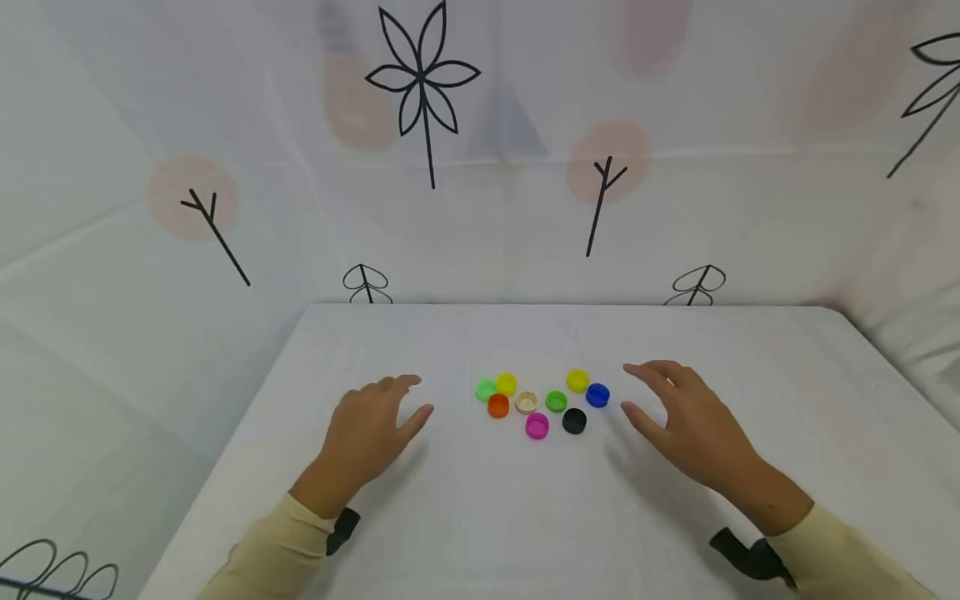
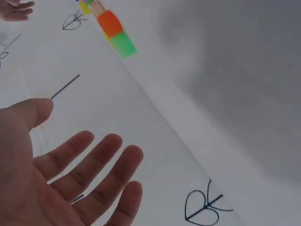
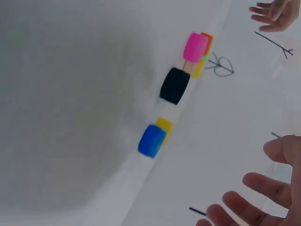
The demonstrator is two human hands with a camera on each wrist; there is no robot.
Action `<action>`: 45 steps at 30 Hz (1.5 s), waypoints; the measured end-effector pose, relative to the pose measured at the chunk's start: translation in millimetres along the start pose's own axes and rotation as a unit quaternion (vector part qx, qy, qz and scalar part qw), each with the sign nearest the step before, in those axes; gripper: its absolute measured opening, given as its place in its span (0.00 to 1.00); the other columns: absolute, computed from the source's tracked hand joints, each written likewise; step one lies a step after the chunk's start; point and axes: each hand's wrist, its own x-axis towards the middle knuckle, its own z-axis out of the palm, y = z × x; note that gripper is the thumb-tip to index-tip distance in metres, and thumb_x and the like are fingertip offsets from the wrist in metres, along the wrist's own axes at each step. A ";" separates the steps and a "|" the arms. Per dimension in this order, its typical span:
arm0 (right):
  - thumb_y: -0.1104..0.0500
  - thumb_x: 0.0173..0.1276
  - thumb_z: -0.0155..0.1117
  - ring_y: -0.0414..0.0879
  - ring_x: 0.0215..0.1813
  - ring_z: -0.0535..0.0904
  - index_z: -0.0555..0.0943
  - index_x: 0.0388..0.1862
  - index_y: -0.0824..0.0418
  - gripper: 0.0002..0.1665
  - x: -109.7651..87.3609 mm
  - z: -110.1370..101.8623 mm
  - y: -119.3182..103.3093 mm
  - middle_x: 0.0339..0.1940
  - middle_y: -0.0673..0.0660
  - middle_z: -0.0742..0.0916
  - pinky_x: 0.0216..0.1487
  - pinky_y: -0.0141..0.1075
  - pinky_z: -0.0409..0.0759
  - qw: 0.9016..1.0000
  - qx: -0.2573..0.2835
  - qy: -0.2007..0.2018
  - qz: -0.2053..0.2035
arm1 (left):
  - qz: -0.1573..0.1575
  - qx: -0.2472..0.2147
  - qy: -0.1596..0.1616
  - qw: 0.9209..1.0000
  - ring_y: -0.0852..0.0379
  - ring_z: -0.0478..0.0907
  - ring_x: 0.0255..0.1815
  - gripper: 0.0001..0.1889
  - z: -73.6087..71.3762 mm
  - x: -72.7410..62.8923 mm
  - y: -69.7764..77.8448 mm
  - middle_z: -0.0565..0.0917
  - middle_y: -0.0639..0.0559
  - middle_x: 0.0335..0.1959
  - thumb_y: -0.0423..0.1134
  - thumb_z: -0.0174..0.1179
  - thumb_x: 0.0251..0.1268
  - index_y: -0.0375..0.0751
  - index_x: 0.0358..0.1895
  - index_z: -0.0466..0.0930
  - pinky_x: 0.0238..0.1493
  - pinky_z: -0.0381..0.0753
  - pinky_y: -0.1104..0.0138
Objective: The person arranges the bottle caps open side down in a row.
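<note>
Several small round bottle caps lie grouped on the white table in the head view. On the left are a light green cap (image 1: 486, 390), a yellow cap (image 1: 506, 384) and an orange cap (image 1: 498, 406). Around the middle sit a beige cap (image 1: 527, 402), a green cap (image 1: 557, 402) and a magenta cap (image 1: 537, 426). A black cap (image 1: 574, 421), a blue cap (image 1: 597, 395) and another yellow cap (image 1: 577, 381) lie to the right. My left hand (image 1: 371, 432) hovers left of them, fingers relaxed, holding nothing. Nearest the blue cap, my right hand (image 1: 690, 425) is likewise relaxed and bare.
The white table (image 1: 450, 517) ends at a straight far edge. Behind it hangs a white cloth (image 1: 510, 233) printed with plant drawings and pale shapes, which also closes the left side. Black straps (image 1: 752, 558) show at both sleeves.
</note>
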 end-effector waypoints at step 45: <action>0.57 0.64 0.73 0.44 0.17 0.76 0.77 0.66 0.58 0.32 18.8 67.6 -68.3 0.21 0.49 0.81 0.20 0.31 0.76 0.948 0.203 -0.224 0.096 | 0.060 -0.118 -0.160 0.978 0.65 0.74 0.29 0.23 55.5 24.3 98.8 0.83 0.58 0.30 0.49 0.68 0.64 0.46 0.60 0.82 0.36 0.80 0.71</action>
